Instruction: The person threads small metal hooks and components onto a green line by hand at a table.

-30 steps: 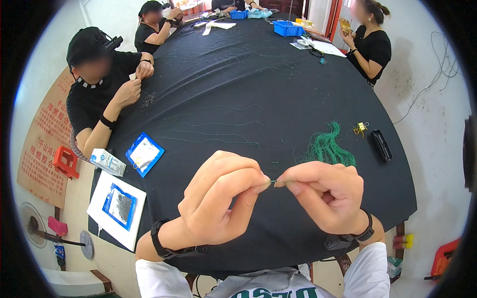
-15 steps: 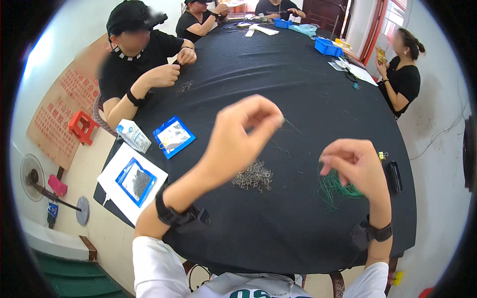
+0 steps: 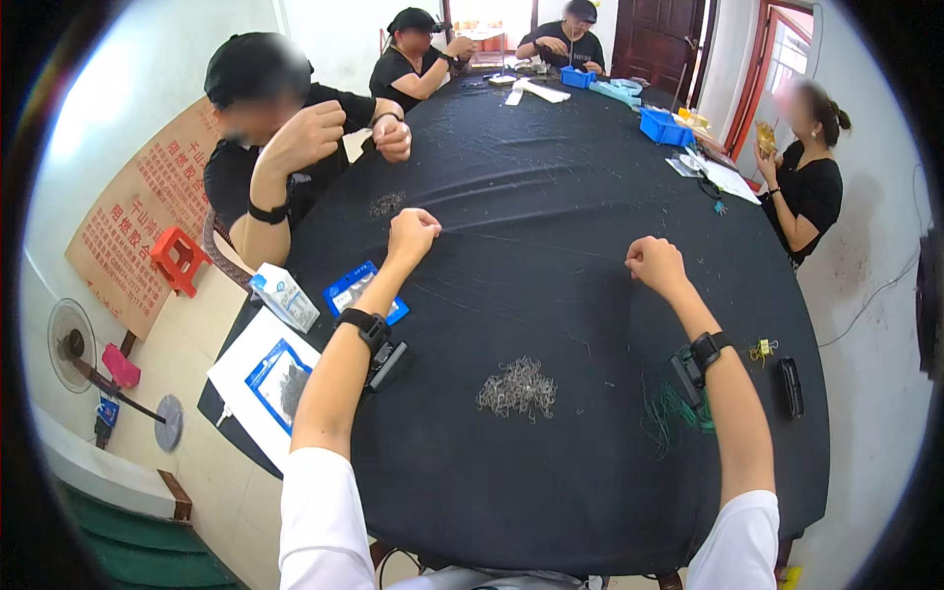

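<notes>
The left hand (image 3: 412,236) has its fingers curled in narrow, and the right hand (image 3: 656,263) is curled much the same; whether a thread runs between their fingertips, I cannot tell. They are well apart, out over the black tablecloth (image 3: 590,492). On the cloth, nearer the person and between the forearms, lies a heap of small metal hooks (image 3: 517,388), slightly wider from left to right than front to back, its single hooks pointing every way; it looks dull grey, wiry and tangled. By the right wristband (image 3: 706,352) lies a bundle of green thread (image 3: 664,413), partly hidden by the forearm, so its full long axis cannot be told; the visible strands look fine and loose, straying toward the near edge. Farther right are a yellow binder clip (image 3: 763,349) and a black case (image 3: 791,387); leftward, a carton (image 3: 285,295) stands near a blue pouch (image 3: 344,288)
</notes>
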A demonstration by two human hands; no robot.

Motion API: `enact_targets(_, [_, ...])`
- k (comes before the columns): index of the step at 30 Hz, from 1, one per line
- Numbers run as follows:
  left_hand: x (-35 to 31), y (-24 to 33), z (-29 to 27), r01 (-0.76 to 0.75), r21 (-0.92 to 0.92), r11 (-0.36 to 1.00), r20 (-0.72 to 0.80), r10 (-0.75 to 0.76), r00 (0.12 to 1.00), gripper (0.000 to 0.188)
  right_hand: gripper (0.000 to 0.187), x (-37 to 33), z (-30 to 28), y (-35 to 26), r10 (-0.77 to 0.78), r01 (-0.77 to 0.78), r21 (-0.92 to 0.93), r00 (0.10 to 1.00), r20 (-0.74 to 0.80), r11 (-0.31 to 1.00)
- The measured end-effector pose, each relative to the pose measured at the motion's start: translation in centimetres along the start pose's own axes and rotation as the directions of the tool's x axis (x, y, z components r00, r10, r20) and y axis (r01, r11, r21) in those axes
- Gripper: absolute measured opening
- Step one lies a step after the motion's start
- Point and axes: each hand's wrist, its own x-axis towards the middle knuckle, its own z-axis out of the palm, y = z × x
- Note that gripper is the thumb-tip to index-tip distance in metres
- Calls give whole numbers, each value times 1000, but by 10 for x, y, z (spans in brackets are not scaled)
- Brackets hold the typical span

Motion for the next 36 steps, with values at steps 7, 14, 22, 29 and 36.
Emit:
enact_targets(7, [14, -14, 9, 102, 222, 970, -71, -88, 994, 10, 10, 19, 16, 6, 47, -49, -7, 986, -162, 999])
enact_targets(14, [11, -16, 13, 83, 371, 925, -78, -58, 995, 12, 15, -6, 3, 19, 68, -61, 76, 993, -95, 995])
enact_targets(22, [-47, 20, -17, -293, 522, 801, -9, 349, 937, 17, 13, -52, -58, 15, 3, 23, 186, 990, -139, 982])
enact_targets(29, [-136, 108, -22, -471, -48, 881, 292, 463, 837, 14, 14, -115, -67, 9, -142, 98, 286, 981, 136, 953])
enact_targets(36, [-185, 131, -7, -463, -192, 865, 369, 501, 783, 13, 21, -174, -34, -41, -120, 122, -11, 986, 118, 992])
